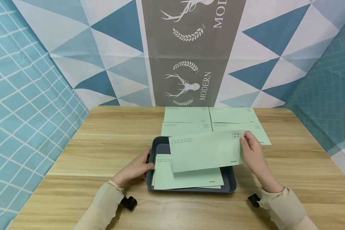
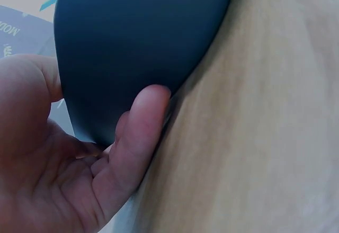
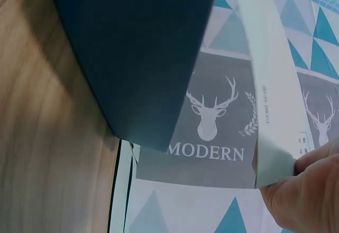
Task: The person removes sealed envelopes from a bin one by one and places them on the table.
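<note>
My right hand (image 1: 253, 153) pinches a pale green envelope (image 1: 207, 151) by its right end, thumb on its front. The envelope hangs tilted above a dark grey tray (image 1: 232, 179). More green envelopes (image 1: 187, 180) lie in a loose stack inside the tray, partly covered by the raised one. At the tray's left side my left hand (image 1: 136, 166) holds the wall, thumb at the rim. In the left wrist view, fingers (image 2: 145, 122) curl against the tray's outer wall (image 2: 132, 47). The right wrist view shows the held envelope (image 3: 278, 95) nearly edge-on.
Behind the tray, several envelopes (image 1: 187, 115) lie in two rows on the wooden table (image 1: 118, 127), the nearer row partly hidden. A patterned cloth (image 1: 189, 54) stands at the table's back edge. Black wrist devices (image 1: 128, 203) sit below both sleeves.
</note>
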A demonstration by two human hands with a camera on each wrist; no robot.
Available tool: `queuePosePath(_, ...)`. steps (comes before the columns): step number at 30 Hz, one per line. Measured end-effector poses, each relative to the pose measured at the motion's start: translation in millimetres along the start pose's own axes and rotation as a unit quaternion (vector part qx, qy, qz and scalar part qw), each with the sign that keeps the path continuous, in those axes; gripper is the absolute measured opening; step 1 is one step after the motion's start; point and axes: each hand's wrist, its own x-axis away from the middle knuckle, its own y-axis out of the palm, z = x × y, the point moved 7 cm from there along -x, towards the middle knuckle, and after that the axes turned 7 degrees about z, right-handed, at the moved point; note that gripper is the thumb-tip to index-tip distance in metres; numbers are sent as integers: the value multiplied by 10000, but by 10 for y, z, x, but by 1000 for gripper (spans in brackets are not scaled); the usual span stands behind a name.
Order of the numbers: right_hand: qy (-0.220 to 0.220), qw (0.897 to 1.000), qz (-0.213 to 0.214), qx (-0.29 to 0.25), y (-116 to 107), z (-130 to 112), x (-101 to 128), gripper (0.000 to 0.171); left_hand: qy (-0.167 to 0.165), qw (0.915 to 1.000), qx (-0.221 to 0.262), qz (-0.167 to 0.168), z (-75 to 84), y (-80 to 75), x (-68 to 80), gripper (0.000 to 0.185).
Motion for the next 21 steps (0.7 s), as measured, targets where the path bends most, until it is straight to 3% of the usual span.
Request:
queuePosePath(8, 220, 9996, 172, -31, -153, 101, -12, 28, 66, 9999, -1, -80, 16, 12, -5, 77)
queuePosePath(21, 693, 9963, 348, 358, -456, 310, -27, 39, 57, 10000, 5, -79, 30, 5, 14, 77)
